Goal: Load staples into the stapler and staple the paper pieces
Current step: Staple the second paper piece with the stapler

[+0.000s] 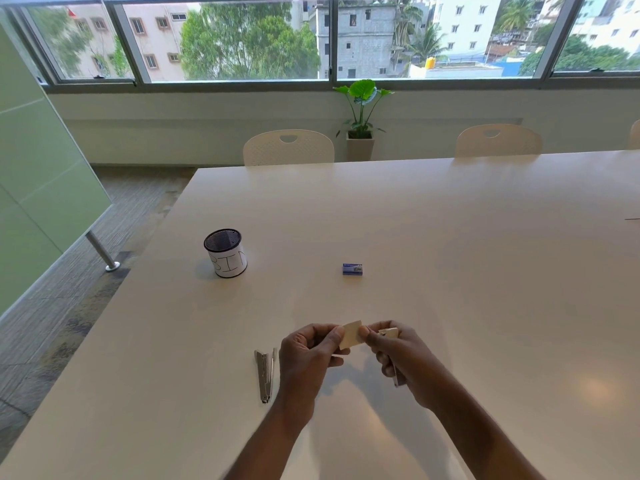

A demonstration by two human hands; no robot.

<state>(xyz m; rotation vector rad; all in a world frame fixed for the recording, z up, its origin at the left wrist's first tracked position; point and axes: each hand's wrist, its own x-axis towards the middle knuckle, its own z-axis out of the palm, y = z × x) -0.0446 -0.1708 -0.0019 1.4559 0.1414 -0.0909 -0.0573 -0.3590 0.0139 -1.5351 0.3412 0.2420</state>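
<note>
Both hands hold small paper pieces above the worktop [450, 254].
Left hand [308, 358] and right hand [401, 355] pinch one paper piece [350, 335] between their fingers; the right seems to grip a second, blurred. Open stapler [265, 375] lies beside the left hand; staple box [352, 269] and mesh bin [225, 252] beyond.

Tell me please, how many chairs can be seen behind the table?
3. One chair stands left of the potted plant, a second chair right of it, and a third chair is cut off at the right edge. More may be hidden.
</note>
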